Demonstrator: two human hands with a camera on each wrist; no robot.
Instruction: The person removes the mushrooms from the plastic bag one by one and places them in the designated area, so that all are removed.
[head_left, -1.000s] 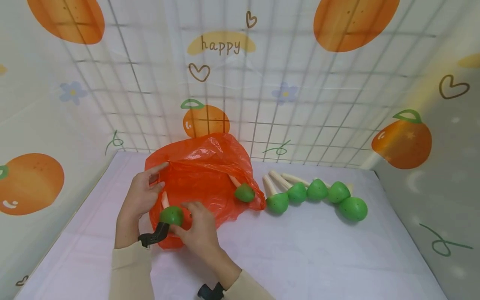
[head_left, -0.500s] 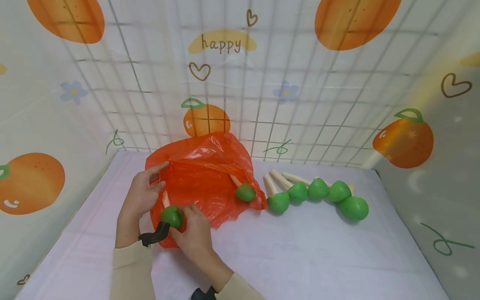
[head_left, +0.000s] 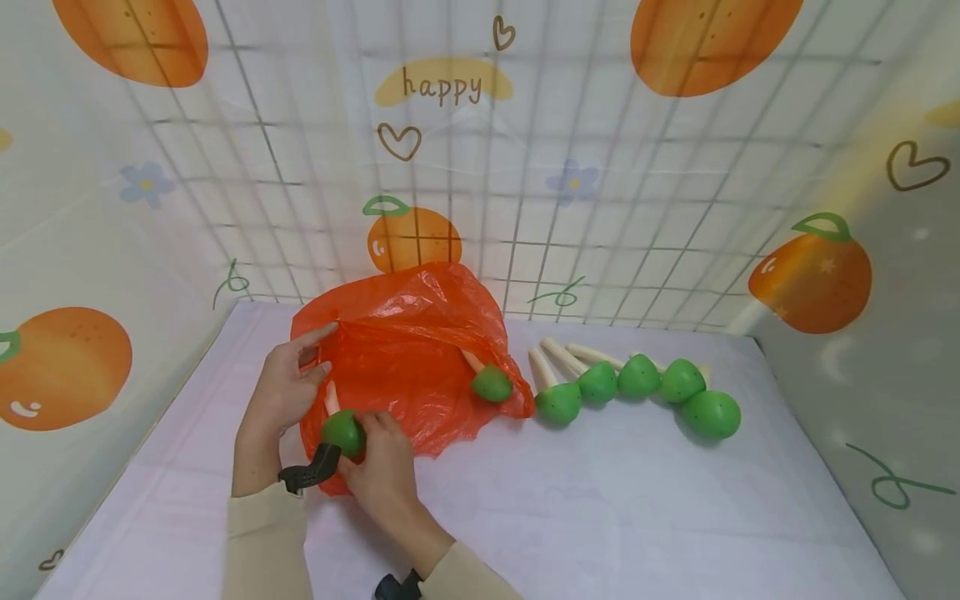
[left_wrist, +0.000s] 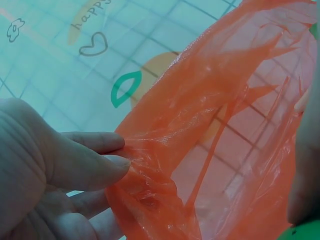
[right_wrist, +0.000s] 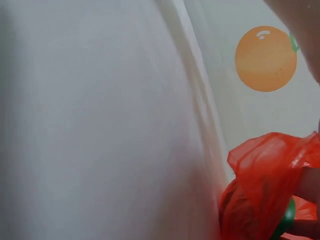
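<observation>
A thin red plastic bag [head_left: 408,383] lies with its mouth spread toward the person. My left hand [head_left: 281,387] pinches the bag's left edge between thumb and fingers, as the left wrist view also shows at the gathered plastic [left_wrist: 145,175]. My right hand [head_left: 386,467] grips the speckled green ball head of a pale stick [head_left: 342,432], thumb below and fingers above. Its stick points away, into the bag mouth. Another green-headed stick [head_left: 492,384] lies at the bag's right side, its pale shaft seen under red plastic.
Several more green-headed pale sticks [head_left: 637,377] lie in a row right of the bag, on the white cloth-covered table [head_left: 600,500]. Behind stands a wire grid [head_left: 480,167] under a printed cloth with oranges and hearts. Cloth walls rise at both sides.
My right hand has moved slightly left and its fingers have closed round the green ball head. My left hand and the bag have stayed in place.
</observation>
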